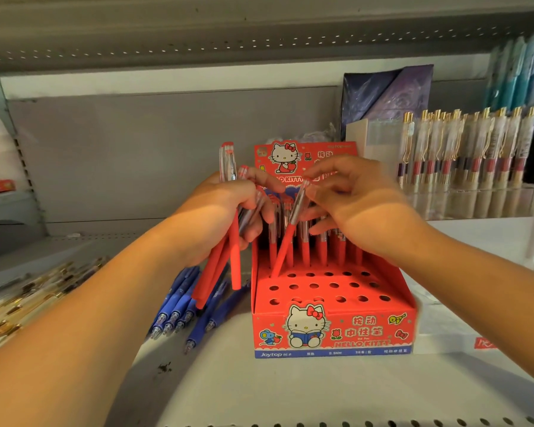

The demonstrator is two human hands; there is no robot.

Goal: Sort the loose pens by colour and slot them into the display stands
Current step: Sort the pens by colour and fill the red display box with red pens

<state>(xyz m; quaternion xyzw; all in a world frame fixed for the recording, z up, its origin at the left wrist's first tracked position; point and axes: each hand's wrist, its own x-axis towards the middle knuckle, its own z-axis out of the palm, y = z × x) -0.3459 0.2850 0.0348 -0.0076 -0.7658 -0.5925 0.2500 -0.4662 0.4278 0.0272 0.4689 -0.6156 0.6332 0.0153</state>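
Red cardboard display stand [333,331]: upright on shelf [290,389]; back row holding red pens [322,251]. Single red pen [282,248]: tilted, tip in back-left hole, pinched by right hand [352,198]. Red pen bundle [235,260]: gripped in left hand [225,208]. Blue pens [179,303]: loose pile on shelf, left of stand.

A pale shelf [259,392] is seen, with a red display stand [333,331] set at its middle. Loose blue pens [179,306] are heaped just left of it, and gold-trimmed pens [22,300] are scattered farther left. A clear rack [475,195] is placed far right, a white box [463,331] near right.
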